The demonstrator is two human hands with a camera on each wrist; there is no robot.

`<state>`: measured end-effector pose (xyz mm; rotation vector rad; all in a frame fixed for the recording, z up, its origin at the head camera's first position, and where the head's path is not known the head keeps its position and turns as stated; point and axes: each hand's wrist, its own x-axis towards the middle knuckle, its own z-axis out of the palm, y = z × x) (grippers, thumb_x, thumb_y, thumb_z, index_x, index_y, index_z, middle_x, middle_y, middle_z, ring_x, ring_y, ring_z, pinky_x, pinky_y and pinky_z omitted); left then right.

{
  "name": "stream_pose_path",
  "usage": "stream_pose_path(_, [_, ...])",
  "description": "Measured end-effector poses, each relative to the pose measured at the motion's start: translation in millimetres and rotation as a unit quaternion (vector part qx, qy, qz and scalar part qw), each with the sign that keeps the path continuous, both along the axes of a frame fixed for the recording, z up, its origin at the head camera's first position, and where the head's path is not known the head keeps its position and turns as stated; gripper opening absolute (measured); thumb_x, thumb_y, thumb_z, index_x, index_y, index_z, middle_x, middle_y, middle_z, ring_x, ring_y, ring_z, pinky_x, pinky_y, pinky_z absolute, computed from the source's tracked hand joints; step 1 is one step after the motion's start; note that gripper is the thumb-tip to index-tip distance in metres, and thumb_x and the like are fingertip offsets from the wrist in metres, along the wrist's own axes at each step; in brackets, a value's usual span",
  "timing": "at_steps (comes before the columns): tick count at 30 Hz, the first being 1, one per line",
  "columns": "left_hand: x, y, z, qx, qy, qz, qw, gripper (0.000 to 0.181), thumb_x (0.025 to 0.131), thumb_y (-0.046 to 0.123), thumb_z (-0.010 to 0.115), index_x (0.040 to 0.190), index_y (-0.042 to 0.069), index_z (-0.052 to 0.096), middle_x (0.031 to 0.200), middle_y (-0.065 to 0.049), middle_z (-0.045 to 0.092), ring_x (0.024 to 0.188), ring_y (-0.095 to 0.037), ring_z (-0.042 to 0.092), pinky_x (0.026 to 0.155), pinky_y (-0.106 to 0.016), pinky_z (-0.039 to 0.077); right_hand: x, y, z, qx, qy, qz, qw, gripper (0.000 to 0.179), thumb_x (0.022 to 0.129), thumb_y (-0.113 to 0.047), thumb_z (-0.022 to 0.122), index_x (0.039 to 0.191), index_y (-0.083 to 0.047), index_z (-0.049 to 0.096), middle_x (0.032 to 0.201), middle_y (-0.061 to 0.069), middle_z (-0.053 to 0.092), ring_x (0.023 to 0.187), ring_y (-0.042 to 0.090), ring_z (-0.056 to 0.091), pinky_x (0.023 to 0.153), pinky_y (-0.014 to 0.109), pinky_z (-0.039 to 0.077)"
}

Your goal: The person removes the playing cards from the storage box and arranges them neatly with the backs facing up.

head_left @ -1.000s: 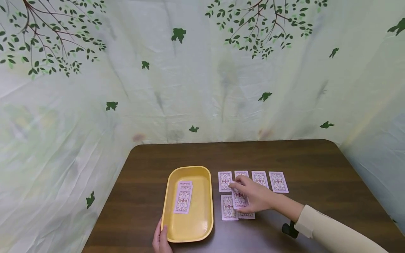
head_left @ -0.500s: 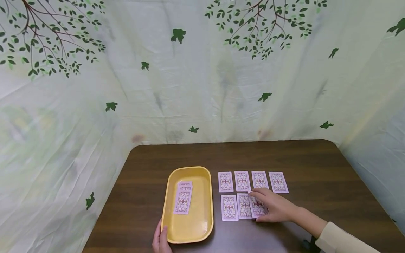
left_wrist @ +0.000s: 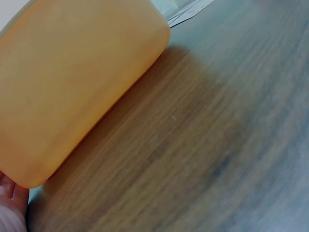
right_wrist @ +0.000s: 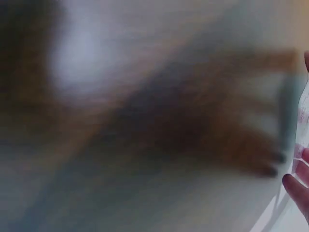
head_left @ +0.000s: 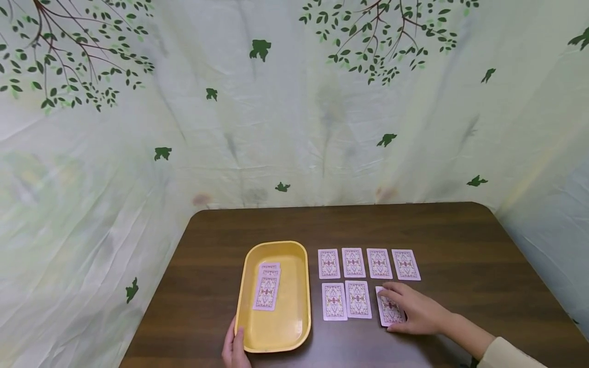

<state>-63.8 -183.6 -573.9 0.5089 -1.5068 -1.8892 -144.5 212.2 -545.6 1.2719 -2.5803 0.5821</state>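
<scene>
A yellow tray [head_left: 276, 329] lies on the table, and overlapping playing cards [head_left: 267, 291] rest in it, backs up. My left hand [head_left: 235, 348] holds the tray by its near left corner, thumb at the rim; the left wrist view shows the tray's outer wall [left_wrist: 82, 77] and part of the hand [left_wrist: 11, 208]. To the right, my right hand [head_left: 421, 314] grips a purple-backed playing card [head_left: 387, 309] by its far and near ends, at the right of the nearer row. In the right wrist view, only a strip of this card [right_wrist: 303, 116] and some fingertips [right_wrist: 295, 186] show.
Several face-down cards [head_left: 379, 263] form a far row. Two more cards [head_left: 358, 299] lie in the nearer row, left of my right hand. Behind the brown table [head_left: 442, 230] hangs a pale leaf-patterned cloth [head_left: 294, 128].
My right hand has carried a card rightward from above the second card of the nearer row, past it, to that row's right side. The left hand and tray have stayed put.
</scene>
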Motion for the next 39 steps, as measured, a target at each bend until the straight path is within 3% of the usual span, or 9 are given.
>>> stream_pose_path(3, [-0.1,-0.7,-0.6,0.0,0.004,0.001,1.0,0.027,0.092,0.004,0.05,0.115,-0.001,0.063,0.098,0.016,0.063,0.089,0.0,0.057,0.076,-0.012,0.043,2.2,3,-5.0,-0.006,0.01,0.006,0.9999,0.068,0.068,-0.048,0.077,0.118,-0.005,0.058,0.118,0.014,0.051,0.105,0.024,0.051,0.087,0.032,0.043])
stream_pose_path(7, [-0.4,-0.9,-0.8,-0.002,0.002,0.004,1.0,0.027,0.092,0.004,0.05,0.115,-0.002,0.063,0.098,0.016,0.063,0.089,0.0,0.057,0.076,-0.012,0.044,3.2,5,-9.8,-0.035,0.021,0.023,0.9989,0.069,0.07,-0.045,0.077,0.119,-0.002,0.058,0.118,0.015,0.051,0.105,0.026,0.05,0.098,0.016,0.026])
stream_pose_path(11, [-0.5,-0.3,-0.6,-0.001,0.006,0.009,0.9999,0.026,0.091,0.003,0.05,0.113,0.0,0.064,0.096,0.016,0.063,0.087,0.0,0.058,0.075,-0.012,0.044,2.7,6,-13.3,-0.051,0.022,0.039,0.9977,0.067,0.072,-0.041,0.076,0.121,0.0,0.057,0.12,0.018,0.05,0.107,0.029,0.048,0.102,0.013,0.016])
stream_pose_path(16, [-0.3,0.4,-0.6,0.001,0.027,0.006,0.9996,0.026,0.09,-0.001,0.049,0.112,-0.002,0.064,0.096,0.015,0.063,0.087,0.0,0.058,0.074,-0.012,0.045,0.4,6,-14.7,-0.051,0.018,0.04,0.9977,0.06,0.074,-0.038,0.076,0.118,-0.002,0.059,0.122,0.017,0.05,0.108,0.029,0.048,0.102,0.014,0.018])
stream_pose_path(25, [-0.3,0.7,-0.9,0.016,-0.015,0.013,0.9997,0.026,0.091,0.004,0.05,0.112,0.003,0.065,0.095,0.017,0.062,0.086,0.001,0.058,0.074,-0.012,0.045,-5.0,4,-14.2,-0.05,0.024,0.037,0.9978,0.06,0.073,-0.038,0.077,0.116,0.0,0.06,0.12,0.015,0.052,0.106,0.028,0.05,0.1,0.015,0.021])
stream_pose_path(39, [-1.8,0.1,-2.4,0.012,-0.003,0.013,0.9998,0.025,0.091,0.005,0.051,0.112,0.003,0.066,0.095,0.016,0.063,0.087,0.0,0.058,0.074,-0.013,0.045,-10.6,1,-14.6,-0.029,0.002,0.009,0.9995,0.062,0.072,-0.039,0.077,0.115,0.002,0.06,0.12,0.013,0.053,0.108,0.027,0.051,0.1,0.012,0.018])
